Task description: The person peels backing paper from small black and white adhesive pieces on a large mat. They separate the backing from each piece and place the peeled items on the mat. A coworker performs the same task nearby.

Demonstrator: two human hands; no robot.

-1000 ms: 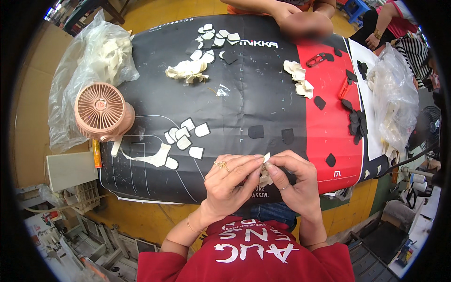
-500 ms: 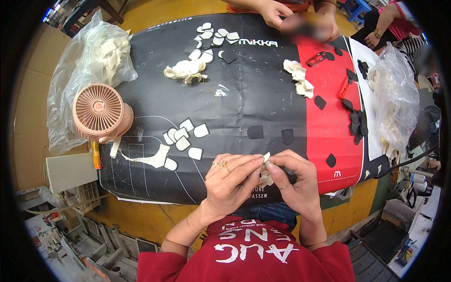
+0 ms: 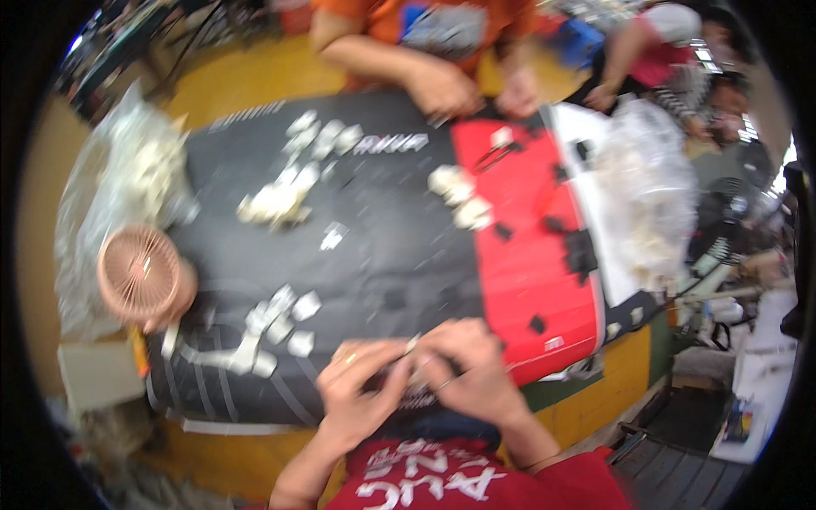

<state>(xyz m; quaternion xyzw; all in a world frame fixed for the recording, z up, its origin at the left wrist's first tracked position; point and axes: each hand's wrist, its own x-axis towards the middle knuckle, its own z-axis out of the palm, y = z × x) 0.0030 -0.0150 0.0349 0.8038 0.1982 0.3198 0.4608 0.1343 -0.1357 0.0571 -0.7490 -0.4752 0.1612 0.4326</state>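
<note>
Both my hands meet over the near edge of the black and red mat [image 3: 357,263], and the picture is smeared by motion. Thumb and fingers of my left hand [image 3: 361,387] are closed on one side of a small white piece [image 3: 413,344]. My right hand [image 3: 469,374] pinches at the same piece from the other side. Most of that piece is hidden by the fingers. Left of my hands lie several white, round-ended cut pieces [image 3: 280,319] with a white strip [image 3: 208,359]. Dark cut pieces [image 3: 393,297] lie just beyond my hands.
A pink fan [image 3: 140,274] stands at the left beside a clear bag [image 3: 102,204] of cream pieces. Further cream piles [image 3: 276,204] lie across the mat. Another clear bag [image 3: 646,187] is at the right. A person in orange [image 3: 365,42] works at the far edge.
The view has swung, so the mat and my hands appear further left and the mat lower. My hands stay together at the white piece. More of the person opposite shows.
</note>
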